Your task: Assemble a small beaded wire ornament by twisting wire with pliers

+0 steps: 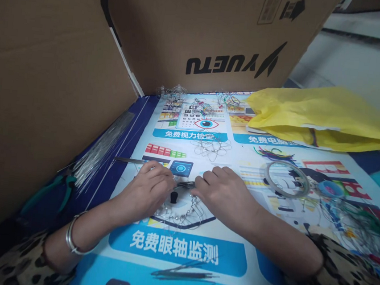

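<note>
My left hand (pixel 151 190) is closed, palm down, around a slim dark metal tool (pixel 129 160) that looks like tweezers and sticks out to the left. Facing it, my right hand (pixel 223 197) is closed in a pinch. A short dark metal piece (pixel 186 184) bridges the gap between the fingertips; whether it belongs to the same tool I cannot tell. Just below lies a ring of thin wire with small shiny beads (pixel 179 216), partly under both hands. What the right fingers grip is hidden.
Another wire shape (pixel 212 145) lies ahead, with tangled wire pieces (pixel 176 93) farther back. Straight wires (pixel 103 152) and green-handled pliers (pixel 50 194) are left. At right are a tape roll (pixel 269 179), coloured strands (pixel 357 221) and a yellow bag (pixel 314 112). Cardboard (pixel 203 32) walls the back.
</note>
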Available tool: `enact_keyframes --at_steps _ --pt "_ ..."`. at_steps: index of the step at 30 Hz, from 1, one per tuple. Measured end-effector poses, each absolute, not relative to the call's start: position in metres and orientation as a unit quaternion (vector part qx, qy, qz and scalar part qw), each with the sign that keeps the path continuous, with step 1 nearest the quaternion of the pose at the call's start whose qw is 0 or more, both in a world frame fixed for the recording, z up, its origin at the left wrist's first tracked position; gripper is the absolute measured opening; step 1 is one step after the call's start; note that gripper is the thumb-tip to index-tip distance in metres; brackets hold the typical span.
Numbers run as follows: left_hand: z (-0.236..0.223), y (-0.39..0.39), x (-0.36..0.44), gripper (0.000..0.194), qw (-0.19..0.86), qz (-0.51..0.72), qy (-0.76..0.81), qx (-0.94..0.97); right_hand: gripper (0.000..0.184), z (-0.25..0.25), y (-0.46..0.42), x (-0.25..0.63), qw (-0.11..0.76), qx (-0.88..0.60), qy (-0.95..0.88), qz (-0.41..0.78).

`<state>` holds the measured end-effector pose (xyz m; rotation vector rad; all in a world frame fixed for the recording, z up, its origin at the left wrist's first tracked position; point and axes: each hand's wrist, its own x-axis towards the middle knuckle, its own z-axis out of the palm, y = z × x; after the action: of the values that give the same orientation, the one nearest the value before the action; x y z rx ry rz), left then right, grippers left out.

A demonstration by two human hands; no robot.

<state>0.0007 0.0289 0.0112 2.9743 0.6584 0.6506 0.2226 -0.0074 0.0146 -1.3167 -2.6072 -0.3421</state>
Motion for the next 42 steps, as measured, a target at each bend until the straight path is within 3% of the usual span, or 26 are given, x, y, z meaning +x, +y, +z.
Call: enact_keyframes --at_steps 12,21,29,42 --pt "0.011 0.028 0.003 0.015 0.019 0.221 0.214 0.951 0.024 0.008 -0.003 0.234 0.150 -0.386 -0.892 -0.179" --pt "0.010 0.028 0.004 0.012 0.010 0.216 0.212 0.953 0.021 0.014 0.003 0.232 0.109 -0.357 -0.916 -0.148" --pt "0.007 0.028 0.005 0.012 0.006 0.227 0.220 0.949 0.015 0.016 0.002 0.234 0.105 -0.314 -0.924 -0.191" --pt "0.005 0.029 0.004 0.011 0.007 0.223 0.220 0.950 0.022 0.014 0.002 0.239 0.105 -0.317 -0.920 -0.204"
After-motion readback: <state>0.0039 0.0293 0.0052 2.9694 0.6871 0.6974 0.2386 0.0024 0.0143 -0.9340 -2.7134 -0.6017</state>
